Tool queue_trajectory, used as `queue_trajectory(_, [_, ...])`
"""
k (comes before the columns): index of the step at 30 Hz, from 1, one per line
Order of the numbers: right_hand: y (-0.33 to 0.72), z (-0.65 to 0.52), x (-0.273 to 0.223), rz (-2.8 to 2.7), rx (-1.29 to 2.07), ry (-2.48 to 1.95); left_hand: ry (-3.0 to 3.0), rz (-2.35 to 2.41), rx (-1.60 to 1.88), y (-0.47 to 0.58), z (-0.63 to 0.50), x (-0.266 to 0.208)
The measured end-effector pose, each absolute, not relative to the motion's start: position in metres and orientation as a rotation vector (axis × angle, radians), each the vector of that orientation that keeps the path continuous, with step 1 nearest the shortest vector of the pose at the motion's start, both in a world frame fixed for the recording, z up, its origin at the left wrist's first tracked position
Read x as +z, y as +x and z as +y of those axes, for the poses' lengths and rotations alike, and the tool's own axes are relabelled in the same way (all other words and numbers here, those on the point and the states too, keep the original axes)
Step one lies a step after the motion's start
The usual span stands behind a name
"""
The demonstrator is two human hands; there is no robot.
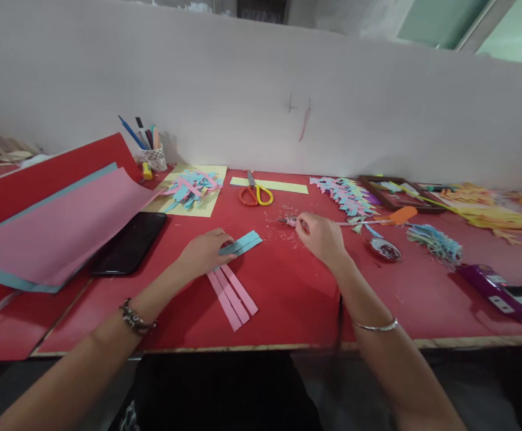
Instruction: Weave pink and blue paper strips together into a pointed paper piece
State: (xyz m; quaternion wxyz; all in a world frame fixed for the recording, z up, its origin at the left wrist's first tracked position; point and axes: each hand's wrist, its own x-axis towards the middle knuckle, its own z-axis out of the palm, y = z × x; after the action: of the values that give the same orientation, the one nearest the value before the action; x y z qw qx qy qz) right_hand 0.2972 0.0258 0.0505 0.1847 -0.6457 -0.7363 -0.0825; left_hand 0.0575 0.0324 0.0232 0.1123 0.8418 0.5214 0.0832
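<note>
Head view, blue strips (248, 242) in left hand (202, 254), right hand (322, 237) (curled) apart

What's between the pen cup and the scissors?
Head view: a loose pile of pink and blue paper strips on a pale yellow sheet, then a stretch of red tabletop.

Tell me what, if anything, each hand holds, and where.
Left hand: blue paper strips, by their left end. Right hand: at a small pink item; hold unclear.

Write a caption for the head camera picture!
On a red table, the left hand holds blue strips, the right hand is near tiny scraps, with scissors behind.
</note>
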Motion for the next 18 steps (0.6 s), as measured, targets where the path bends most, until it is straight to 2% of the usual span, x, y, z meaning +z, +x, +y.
queue_trajectory(5, [0.295,0.026,0.053,-2.044,-0.221,-1.959,2.314,1.493,0.387,0.059,0.035,0.014])
queue_trajectory(11, [0.311,0.028,0.053,-1.901,-0.402,-2.322,2.119,1.315,0.581,0.051,0.04,0.014])
queue_trajectory(16, [0.329,0.036,0.04,-1.966,0.042,-2.466,1.988,1.105,0.628,0.034,0.035,0.025])
queue_trajectory(18, [0.331,0.038,0.036,-1.999,0.052,-2.433,1.997,1.029,0.622,0.026,0.033,0.024])
